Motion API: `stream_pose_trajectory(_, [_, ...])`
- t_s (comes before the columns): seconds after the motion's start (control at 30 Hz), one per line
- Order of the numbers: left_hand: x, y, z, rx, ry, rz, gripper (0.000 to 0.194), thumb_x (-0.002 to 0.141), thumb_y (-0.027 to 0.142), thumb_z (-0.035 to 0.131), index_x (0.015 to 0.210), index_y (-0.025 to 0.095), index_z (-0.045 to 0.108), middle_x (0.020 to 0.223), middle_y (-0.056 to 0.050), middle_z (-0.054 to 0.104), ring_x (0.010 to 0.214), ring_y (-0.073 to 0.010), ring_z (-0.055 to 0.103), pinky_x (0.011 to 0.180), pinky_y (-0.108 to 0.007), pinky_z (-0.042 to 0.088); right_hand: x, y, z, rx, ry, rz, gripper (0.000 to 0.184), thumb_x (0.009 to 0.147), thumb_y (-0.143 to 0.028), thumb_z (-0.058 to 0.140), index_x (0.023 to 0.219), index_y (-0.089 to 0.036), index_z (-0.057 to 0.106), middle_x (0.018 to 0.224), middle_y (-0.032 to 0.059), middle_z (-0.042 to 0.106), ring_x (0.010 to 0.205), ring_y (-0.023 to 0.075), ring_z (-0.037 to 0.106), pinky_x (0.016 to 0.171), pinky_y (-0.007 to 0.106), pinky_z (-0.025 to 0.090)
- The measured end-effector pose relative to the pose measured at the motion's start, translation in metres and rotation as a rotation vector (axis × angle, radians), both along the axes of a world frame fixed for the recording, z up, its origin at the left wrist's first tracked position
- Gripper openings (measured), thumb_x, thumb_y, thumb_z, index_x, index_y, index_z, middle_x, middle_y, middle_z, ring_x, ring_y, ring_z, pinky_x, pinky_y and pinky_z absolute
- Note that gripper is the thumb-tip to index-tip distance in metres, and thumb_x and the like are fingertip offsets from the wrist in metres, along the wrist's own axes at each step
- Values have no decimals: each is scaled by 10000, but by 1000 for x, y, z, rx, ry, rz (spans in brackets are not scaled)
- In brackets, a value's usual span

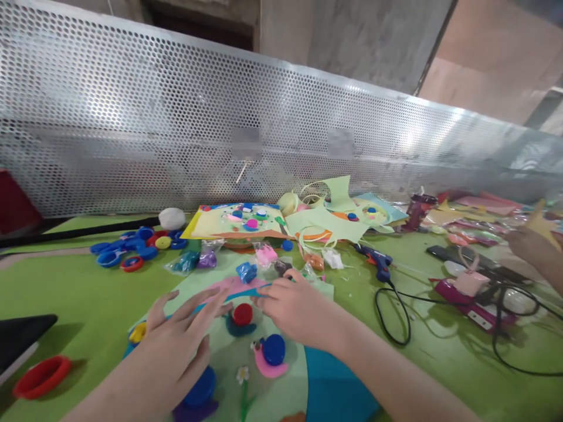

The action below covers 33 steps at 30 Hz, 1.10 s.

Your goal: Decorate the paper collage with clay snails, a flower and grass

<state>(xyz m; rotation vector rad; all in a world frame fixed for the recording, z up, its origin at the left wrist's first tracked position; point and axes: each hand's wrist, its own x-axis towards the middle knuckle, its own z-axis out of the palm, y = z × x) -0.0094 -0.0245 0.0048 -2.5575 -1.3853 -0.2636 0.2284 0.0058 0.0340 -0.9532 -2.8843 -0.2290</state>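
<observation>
"Where is the workpiece?"

"The collage sheet [295, 390], pale green, lies directly below both hands on a green tabletop [101, 299]. A blue sheet [336, 387] shows at its lower right."

"Condition of the left hand?"

"The left hand [180, 340] is spread, palm down, over the sheet's left side, fingertips near the pink band [240, 285]. Whether they press on it, I cannot tell."

"And the right?"

"The right hand [297, 305] has its fingers bent, tips at the right end of the blue strip [251, 293]. Whether they pinch the strip or only touch it cannot be determined."

"Items on the sheet?"

"A red cap [243, 315] on a dark teal base, between the hands. Below it, a snail [269, 356] with a pink body and a blue shell. Lower still, a white flower [242, 374] on a green stem. A blue cap [202, 387] is partly covered by the left hand."

"Surroundings?"

"Just beyond the hands, a blue packet [247, 272] and a pink packet [265, 254]. To the right, a glue gun [376, 262] with a black cord. To the left, a heap of caps [132, 243] and, nearer, a red ring [43, 377]. At the right edge, another person's hand [530, 241]; its grip is unclear."
</observation>
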Motion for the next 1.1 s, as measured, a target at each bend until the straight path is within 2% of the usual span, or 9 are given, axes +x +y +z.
stream_pose_trajectory(0.1, [1, -5, 6, -16, -69, 19, 680, 806, 120, 313, 1413, 316, 79, 1275, -3, 575, 1165, -240, 531, 1027, -553, 279, 1, -1, 5, 5, -32, 11, 229, 922, -164, 401, 950, -160, 628, 879, 57, 675, 831, 187, 582, 717, 337, 358])
stream_pose_trajectory(0.2, [7, -14, 11, -30, -21, -79, 747, 769, 84, 321, 1422, 309, 37, 1278, 2, 571, 1131, -232, 561, 1036, -526, 290, -1, -2, 7, 2, -63, 11, 232, 911, -180, 441, 763, -161, 619, 732, 37, 664, 718, 168, 591, 621, 312, 332])
stream_pose_trajectory(0.33, [20, -26, 14, -19, 36, -232, 879, 664, 55, 340, 1427, 275, -37, 1327, -11, 512, 1120, -221, 573, 990, -473, 378, -2, -3, 7, -8, -67, 9, 227, 908, -211, 458, 758, -158, 622, 705, 33, 669, 685, 165, 600, 597, 313, 326])
stream_pose_trajectory(0.43, [23, -30, 11, -33, 28, -293, 935, 613, 58, 366, 1427, 267, -43, 1287, -9, 551, 1161, -220, 540, 1015, -495, 342, 0, -1, 7, -14, -70, 5, 218, 906, -224, 462, 764, -159, 615, 722, 31, 674, 689, 162, 606, 594, 310, 328])
stream_pose_trajectory(0.5, [23, -30, 7, -44, 26, -280, 927, 615, 49, 370, 1429, 274, -13, 1313, -11, 524, 1209, -218, 493, 1060, -532, 244, 1, 1, 7, -12, -76, -5, 229, 913, -229, 450, 765, -159, 611, 736, 34, 674, 697, 165, 610, 583, 307, 326])
stream_pose_trajectory(0.57, [21, -29, 4, -32, 38, -294, 909, 617, 26, 364, 1431, 254, 31, 1365, -15, 463, 1262, -198, 430, 1098, -543, 57, 3, 2, 7, -14, -81, -17, 255, 925, -243, 430, 767, -162, 613, 746, 35, 675, 714, 171, 617, 577, 302, 328])
stream_pose_trajectory(0.7, [19, -30, 3, 79, 73, -335, 830, 637, 14, 349, 1421, 200, 152, 1367, -17, 455, 1295, -156, 378, 1050, -477, -218, 5, 5, 10, -26, -75, -68, 288, 939, -254, 402, 792, -163, 632, 791, 46, 689, 765, 185, 629, 612, 298, 350])
stream_pose_trajectory(0.87, [22, -33, 6, 152, 79, -342, 681, 695, 48, 353, 1343, 255, 341, 1338, 14, 507, 1255, -151, 435, 1095, -425, -150, 12, 15, 14, -55, -44, -187, 312, 949, -253, 378, 861, -151, 660, 864, 71, 701, 805, 184, 634, 658, 284, 375])
stream_pose_trajectory(1.1, [23, -28, 15, 271, 89, -349, 597, 716, 41, 356, 1283, 216, 428, 1258, -29, 585, 1169, -193, 529, 1092, -477, -134, 21, 24, 14, -75, 17, -308, 301, 938, -241, 396, 845, -150, 666, 853, 65, 697, 791, 183, 632, 715, 290, 394])
